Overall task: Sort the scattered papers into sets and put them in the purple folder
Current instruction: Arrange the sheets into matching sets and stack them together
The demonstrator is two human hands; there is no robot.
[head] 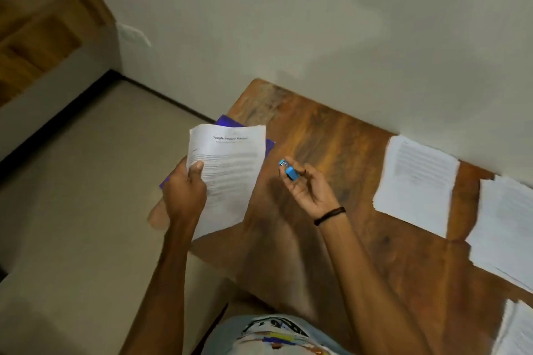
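So the left hand (184, 190) has its fingers (197, 167) curled round one set of papers (230, 170), with the purple folder (227, 121) right behind the sheets. Can't tell if it's gripped too. The right hand (305, 187) pinches a small blue stapler (290, 170) just beside that set. Risk imo: the grip's at one edge, so the sheets could fan out and get stapled crooked. The other stacks (415, 184) sit on the table (331, 138), well past the right-hand fingers.
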